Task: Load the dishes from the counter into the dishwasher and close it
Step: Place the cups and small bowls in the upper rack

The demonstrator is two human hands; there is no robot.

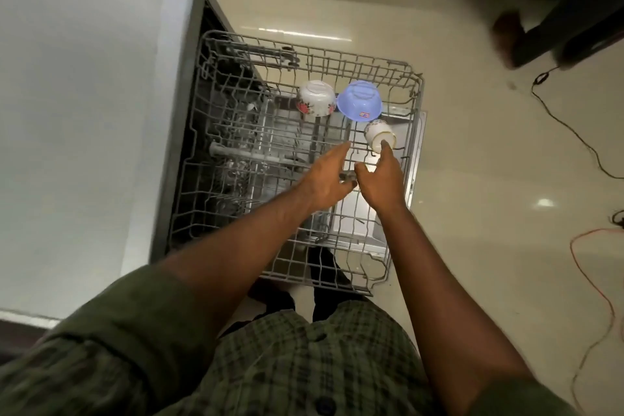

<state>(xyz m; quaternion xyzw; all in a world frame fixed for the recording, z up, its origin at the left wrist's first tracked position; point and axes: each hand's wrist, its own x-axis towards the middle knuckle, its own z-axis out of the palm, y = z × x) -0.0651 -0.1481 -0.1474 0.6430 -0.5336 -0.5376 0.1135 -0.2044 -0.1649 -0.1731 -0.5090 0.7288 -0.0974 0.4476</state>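
Three dishes sit in the pulled-out dishwasher rack (209,179): a floral bowl (316,98) and a blue bowl (360,100), both upturned beyond my hands, and a white cup (379,136) on its side, touched by my right hand (381,179), fingers straight. My left hand (326,179) reaches out, grip released. Blue bowl's sticker is unreadable.

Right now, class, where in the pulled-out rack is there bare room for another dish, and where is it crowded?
Free: the rack's near half, from the hands toward the person, and its left side by the dishwasher opening. Crowded: the far right corner, where the floral bowl, blue bowl and cup sit close together, right hand touching the cup.
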